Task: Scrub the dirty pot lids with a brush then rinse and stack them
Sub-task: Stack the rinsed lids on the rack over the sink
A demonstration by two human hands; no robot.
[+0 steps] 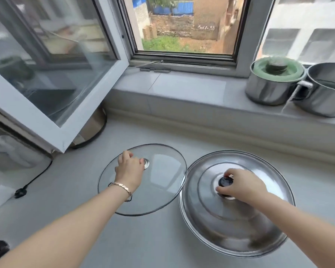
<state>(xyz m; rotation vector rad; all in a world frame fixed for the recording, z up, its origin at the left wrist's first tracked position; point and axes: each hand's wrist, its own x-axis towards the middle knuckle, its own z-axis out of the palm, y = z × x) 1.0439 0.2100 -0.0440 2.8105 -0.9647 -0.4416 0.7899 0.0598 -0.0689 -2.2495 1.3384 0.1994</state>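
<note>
2 pot lids lie side by side on the grey surface (143,240) below an open window (184,26). The left hand (129,168) rests on top of the glass lid (162,182), its fingers (127,154) curled about the metal knob (147,163) at the lid's centre. The hand hides most of that knob, so the grasp seems closed but is not fully shown. The right hand (242,185) pinches the black knob (225,181) of the domed steel lid (230,227) between thumb and fingers. The rims of the 2 lids meet, or nearly so. On the window sill (182,88), far right, a steel pot (267,91) under a green lid (259,69) stands just beside a second pot (325,99). A black cable (33,180) lies at the left.
</note>
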